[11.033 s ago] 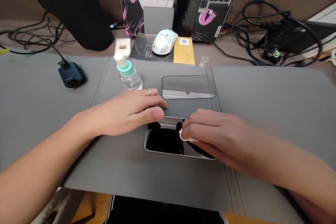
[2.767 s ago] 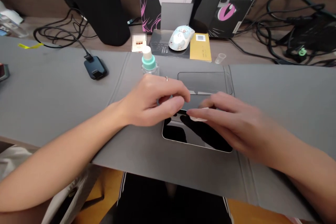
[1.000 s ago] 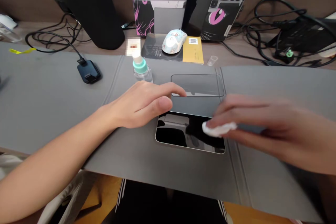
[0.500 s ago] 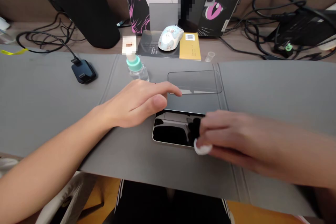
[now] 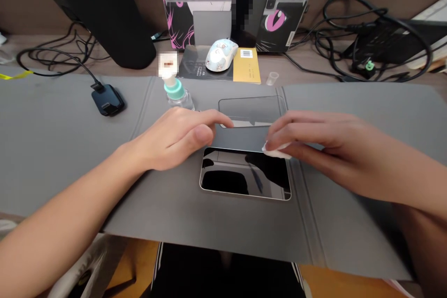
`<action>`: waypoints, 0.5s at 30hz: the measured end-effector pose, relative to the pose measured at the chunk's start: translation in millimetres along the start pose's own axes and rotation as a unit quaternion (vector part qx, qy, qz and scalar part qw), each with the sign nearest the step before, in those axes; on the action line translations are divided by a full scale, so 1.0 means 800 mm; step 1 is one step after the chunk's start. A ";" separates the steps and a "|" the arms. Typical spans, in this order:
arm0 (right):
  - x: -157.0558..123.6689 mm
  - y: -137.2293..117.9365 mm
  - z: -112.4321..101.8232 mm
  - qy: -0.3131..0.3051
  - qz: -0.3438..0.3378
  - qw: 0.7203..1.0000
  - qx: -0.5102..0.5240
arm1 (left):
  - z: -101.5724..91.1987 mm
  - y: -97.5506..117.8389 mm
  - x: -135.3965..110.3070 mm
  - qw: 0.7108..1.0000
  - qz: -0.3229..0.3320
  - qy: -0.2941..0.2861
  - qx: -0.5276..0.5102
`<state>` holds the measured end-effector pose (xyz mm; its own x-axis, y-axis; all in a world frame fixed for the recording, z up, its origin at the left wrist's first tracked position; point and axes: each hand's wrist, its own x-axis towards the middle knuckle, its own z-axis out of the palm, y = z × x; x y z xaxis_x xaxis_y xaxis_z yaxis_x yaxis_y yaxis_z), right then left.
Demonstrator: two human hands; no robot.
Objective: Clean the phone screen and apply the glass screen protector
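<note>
A smartphone (image 5: 226, 177) lies flat on the grey desk mat, its glossy dark screen facing up. My right hand (image 5: 314, 142) pinches a white cotton pad (image 5: 277, 150) at the phone's upper right corner. My left hand (image 5: 185, 132) rests at the phone's upper left, fingers stretched out and holding nothing. Its index fingertip is by the lower left corner of a clear screen protector (image 5: 251, 109) with a dark border, which lies beyond the phone. Just behind my left hand stands a clear pump bottle (image 5: 179, 95) with a mint-green collar.
At the back are a tilted laptop (image 5: 213, 7), a patterned mouse (image 5: 221, 55) on a black and yellow booklet (image 5: 249, 65), and a small clear cap (image 5: 272, 78). A black cabled device (image 5: 108, 100) sits left; tangled cables (image 5: 335, 42) lie at the back right.
My right hand has moved with the cotton pad from the phone's lower right edge up to its upper right corner, uncovering the right part of the screen. My left hand stays in place.
</note>
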<state>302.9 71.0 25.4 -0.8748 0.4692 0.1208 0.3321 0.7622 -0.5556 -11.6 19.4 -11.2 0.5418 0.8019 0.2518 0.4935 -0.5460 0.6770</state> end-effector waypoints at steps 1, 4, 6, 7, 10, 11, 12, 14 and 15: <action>-0.001 0.002 0.000 0.002 -0.004 1.000 -0.001 | 0.000 0.000 0.000 1.000 -0.003 -0.002 0.001; -0.005 0.006 -0.002 0.000 0.007 1.000 -0.023 | 0.001 -0.001 0.000 1.000 -0.005 -0.006 0.001; -0.006 0.009 0.000 -0.006 0.014 0.999 -0.033 | 0.002 -0.001 0.000 1.000 -0.003 -0.008 0.002; -0.005 0.009 0.002 -0.004 0.015 0.999 -0.033 | 0.002 -0.002 0.000 1.000 -0.001 -0.008 0.003; 0.000 0.007 0.006 0.010 0.018 1.000 -0.018 | 0.001 -0.003 0.001 1.000 0.003 -0.004 0.005; 0.001 0.005 0.006 0.015 0.021 1.000 -0.013 | 0.001 -0.003 0.001 1.000 0.007 0.000 0.004; 0.001 0.002 0.006 0.018 0.026 0.999 -0.009 | 0.001 -0.003 0.002 1.000 0.010 0.001 0.003; -0.002 -0.006 0.003 0.015 0.035 0.999 0.002 | 0.001 -0.002 0.003 1.000 0.014 0.000 0.004; -0.007 -0.011 0.001 0.008 0.039 0.999 0.009 | 0.001 -0.002 0.004 1.000 0.015 -0.001 0.005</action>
<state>304.7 61.4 28.6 -0.8406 0.5341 0.0897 0.3924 0.7148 -0.5789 -10.1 22.7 -11.9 0.5575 0.7847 0.2711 0.4838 -0.5724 0.6620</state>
